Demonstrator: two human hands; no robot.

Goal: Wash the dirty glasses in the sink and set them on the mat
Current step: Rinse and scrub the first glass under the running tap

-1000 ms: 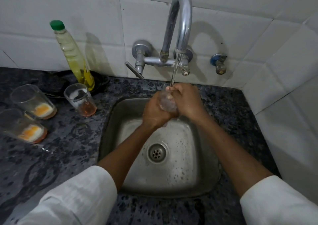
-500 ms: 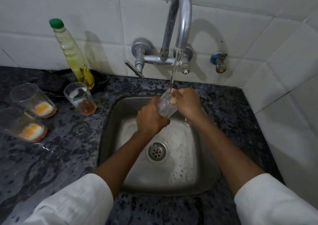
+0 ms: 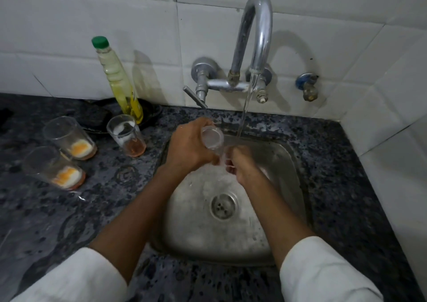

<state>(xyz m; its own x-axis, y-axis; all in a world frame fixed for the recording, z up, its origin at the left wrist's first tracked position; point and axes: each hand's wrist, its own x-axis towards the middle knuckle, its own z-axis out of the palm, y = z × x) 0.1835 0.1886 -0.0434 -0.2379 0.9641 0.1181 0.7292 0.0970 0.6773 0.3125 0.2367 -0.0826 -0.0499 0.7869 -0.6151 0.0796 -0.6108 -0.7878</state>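
My left hand [image 3: 189, 144] grips a clear glass [image 3: 212, 139] over the steel sink [image 3: 293, 163], tipped so that its base points up and back. My right hand [image 3: 242, 165] is just below it, fingers at the glass's lower end, blurred. Water runs from the chrome tap [image 3: 256, 36] in a thin stream just right of the glass. Three dirty glasses stand on the dark counter to the left: one with reddish dregs [image 3: 126, 135] and two with orange-white residue [image 3: 69, 137] [image 3: 53, 167]. No mat is in view.
A yellow dish-soap bottle [image 3: 117, 77] with a green cap stands against the tiled wall on a black dish [image 3: 150, 112]. A small valve [image 3: 307, 87] sticks out of the wall right of the tap. A tiled side wall closes the right.
The glass has left the stream and tipped over, base now up. My right hand dropped from the rim to below the glass. The camera has shifted right.
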